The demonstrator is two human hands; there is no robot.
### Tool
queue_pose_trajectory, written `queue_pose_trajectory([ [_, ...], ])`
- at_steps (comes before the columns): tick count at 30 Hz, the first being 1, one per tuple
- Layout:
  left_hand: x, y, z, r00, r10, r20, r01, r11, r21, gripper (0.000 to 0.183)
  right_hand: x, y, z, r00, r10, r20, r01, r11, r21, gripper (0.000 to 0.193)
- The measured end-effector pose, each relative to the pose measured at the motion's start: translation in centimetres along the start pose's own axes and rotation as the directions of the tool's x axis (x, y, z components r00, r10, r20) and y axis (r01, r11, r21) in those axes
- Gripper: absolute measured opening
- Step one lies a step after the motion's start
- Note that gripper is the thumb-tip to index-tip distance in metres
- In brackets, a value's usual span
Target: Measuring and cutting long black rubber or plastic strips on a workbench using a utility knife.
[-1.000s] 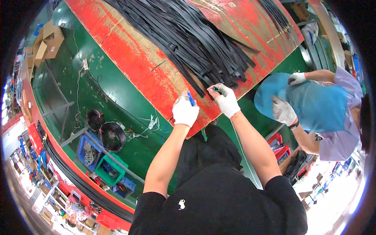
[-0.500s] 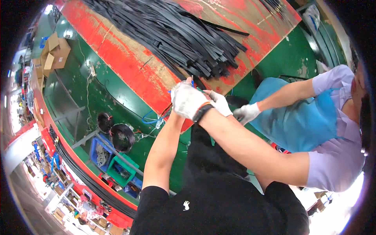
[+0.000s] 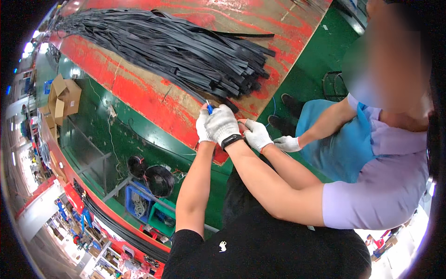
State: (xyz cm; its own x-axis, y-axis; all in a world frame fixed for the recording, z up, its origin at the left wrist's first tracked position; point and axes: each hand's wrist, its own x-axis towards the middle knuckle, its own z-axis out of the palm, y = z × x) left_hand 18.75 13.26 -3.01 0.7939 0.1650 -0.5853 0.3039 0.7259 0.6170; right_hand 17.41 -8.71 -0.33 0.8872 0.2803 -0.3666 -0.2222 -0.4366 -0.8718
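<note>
My left hand, in a white glove with a bare thumb tip, is closed around a small blue tool with a narrow metal tip. A co-worker's gloved hand, a black band at its wrist, lies over my left fingers and hides most of them. To the right, my gloved right hand has its fingers curled; what they hold is hidden. Just beyond the hands, a thick bundle of flat black strips is spread along the worn red table. Some strip ends reach close to the hands.
The co-worker, in a lilac shirt and blue apron, stands close at my right, the other gloved hand lowered. Black coils, a blue crate and a green crate stand at lower left. Cardboard boxes are farther left.
The view has shifted, bringing more of the strips and the co-worker into sight. My right hand and forearm show more fully. The co-worker's hand is still on my left hand.
</note>
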Motion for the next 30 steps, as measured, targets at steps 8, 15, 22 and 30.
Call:
queue_pose_trajectory([
  [8,0.6,-2.7,-5.9,0.927,0.156,0.342,-0.217,0.965,0.148,0.031,0.5,0.5,1.3,0.996,0.02,-0.09,-0.029,0.996,-0.09,0.031],
  [15,3.0,-6.5,-11.0,0.905,0.365,0.22,-0.399,0.541,0.741,0.025,-1.3,-1.4,1.4,0.992,0.048,-0.115,-0.085,0.935,-0.346,0.035],
  [22,-1.4,0.1,-4.6,0.973,0.225,-0.048,-0.001,0.213,0.977,0.036,-5.3,1.2,3.0,0.846,-0.411,-0.339,0.089,0.736,-0.671,0.043],
  [30,-7.7,1.6,4.0,0.853,0.512,0.097,-0.13,0.029,0.991,0.059,-20.4,7.2,4.2,0.966,-0.255,0.043,0.217,0.71,-0.67,0.038],
])
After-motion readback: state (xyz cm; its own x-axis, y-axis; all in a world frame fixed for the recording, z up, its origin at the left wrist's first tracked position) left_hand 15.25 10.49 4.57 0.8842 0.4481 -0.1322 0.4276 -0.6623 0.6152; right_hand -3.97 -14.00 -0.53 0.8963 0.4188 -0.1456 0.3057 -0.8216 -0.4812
